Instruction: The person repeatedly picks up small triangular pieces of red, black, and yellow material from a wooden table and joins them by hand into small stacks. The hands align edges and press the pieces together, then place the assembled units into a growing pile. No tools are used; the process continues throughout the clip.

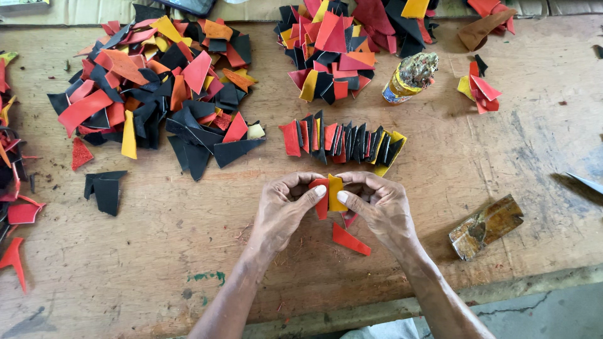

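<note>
Joining step in hand: left hand [284, 210] pinches a red piece [321, 199], right hand [380, 206] pinches a yellow piece [336, 192], edges pressed together at table centre. The finished folded row [342, 142] lies at twelve o'clock; judged next, the pair needs aligning squarely.

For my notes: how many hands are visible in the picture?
2. The left hand and right hand meet at the table's centre, pinching a red piece and a yellow piece together.

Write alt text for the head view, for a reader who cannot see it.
Two bare hands, left hand and right hand, press a red leather piece and a yellow leather piece together over a worn wooden table. Beyond lie a row of overlapped scraps and heaps of red, black and orange offcuts.
</note>
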